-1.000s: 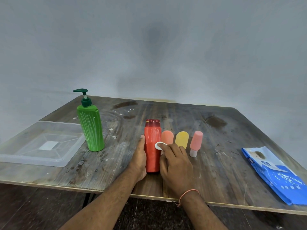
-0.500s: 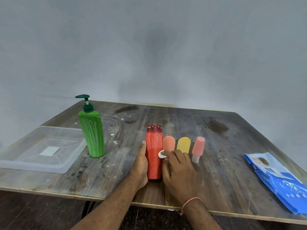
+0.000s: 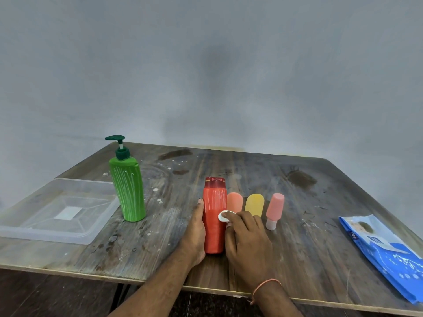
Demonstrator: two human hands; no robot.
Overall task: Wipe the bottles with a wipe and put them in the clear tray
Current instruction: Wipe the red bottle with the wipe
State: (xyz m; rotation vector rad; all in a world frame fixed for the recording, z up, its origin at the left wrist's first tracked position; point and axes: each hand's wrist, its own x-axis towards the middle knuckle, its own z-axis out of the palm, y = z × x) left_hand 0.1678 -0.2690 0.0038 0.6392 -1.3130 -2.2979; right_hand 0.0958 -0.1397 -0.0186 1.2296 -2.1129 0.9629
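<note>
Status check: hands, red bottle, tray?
Left hand flat against the red bottle, bracing. Right hand pinches white wipe on its side. Clear tray holds no bottles; green pump bottle stands between.

Five bottles (green pump point(image 3: 128, 191), red point(image 3: 214, 216), peach point(image 3: 234, 202), yellow point(image 3: 254, 203), pink point(image 3: 274, 209)), one clear tray point(image 3: 34, 232), one blue wipes pack point(image 3: 386, 252), one white wipe point(image 3: 223, 216).
</note>
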